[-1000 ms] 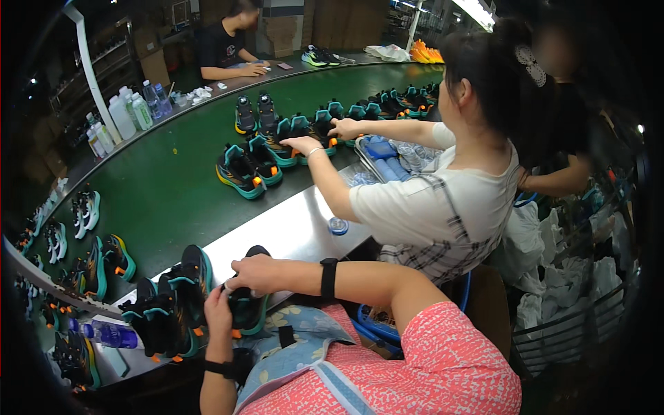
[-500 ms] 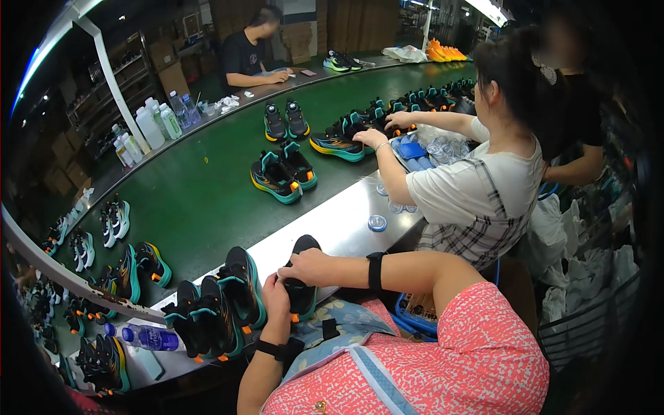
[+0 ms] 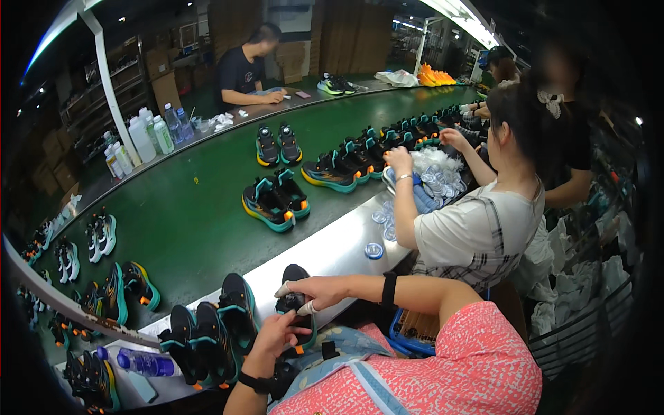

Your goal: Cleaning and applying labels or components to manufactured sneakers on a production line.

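Shoe [image 3: 292, 302], black with a teal sole, lies at the near edge of the metal desk [image 3: 339, 261], toe pointing far, directly under the right grip [image 3: 319, 292]. That grip's thumb and finger part across its upper; whether they are grasping it, I cannot tell. The left grip [image 3: 274, 335], fingers loosely spread, is released at its near left side. More dark shoes [image 3: 236, 312] stand left.

Shoe [image 3: 291, 301] pt. hid by R fingers [image 3: 306, 308], pink top [image 3: 456, 360] cut off @ btm
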Demonstrator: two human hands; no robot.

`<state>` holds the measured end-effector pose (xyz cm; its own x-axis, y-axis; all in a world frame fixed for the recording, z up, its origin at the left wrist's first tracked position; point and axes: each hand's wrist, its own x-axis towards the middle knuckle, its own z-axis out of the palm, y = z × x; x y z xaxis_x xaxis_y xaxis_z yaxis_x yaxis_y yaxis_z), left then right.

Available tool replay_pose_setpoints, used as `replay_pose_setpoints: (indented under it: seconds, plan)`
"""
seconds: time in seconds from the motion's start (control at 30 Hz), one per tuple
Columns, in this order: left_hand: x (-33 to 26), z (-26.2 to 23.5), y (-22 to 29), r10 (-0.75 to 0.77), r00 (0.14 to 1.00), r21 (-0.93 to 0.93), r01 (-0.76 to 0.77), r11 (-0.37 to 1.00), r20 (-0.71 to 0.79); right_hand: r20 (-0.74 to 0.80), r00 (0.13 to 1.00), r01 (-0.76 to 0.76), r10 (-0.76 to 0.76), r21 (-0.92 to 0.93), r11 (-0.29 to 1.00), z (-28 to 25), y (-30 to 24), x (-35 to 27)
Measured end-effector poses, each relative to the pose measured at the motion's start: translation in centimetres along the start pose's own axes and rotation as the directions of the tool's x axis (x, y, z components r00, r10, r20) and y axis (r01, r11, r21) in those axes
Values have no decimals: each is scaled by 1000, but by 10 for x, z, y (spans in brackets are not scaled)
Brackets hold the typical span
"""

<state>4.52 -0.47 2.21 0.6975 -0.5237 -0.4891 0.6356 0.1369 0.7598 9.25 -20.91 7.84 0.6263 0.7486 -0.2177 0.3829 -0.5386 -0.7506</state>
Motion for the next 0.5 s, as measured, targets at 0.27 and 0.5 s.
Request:
replay_pose_setpoints:
  seconds: [0.27,0.5]
  plan:
    - [1,23,-7,-11,980,162,43,986,-196,-312,944,105,-112,-39,994,37,27,6]
    - [-8,27,3,-68,990,124,83,989,-120,-389,885,208,-257,-162,965,35,27,0]
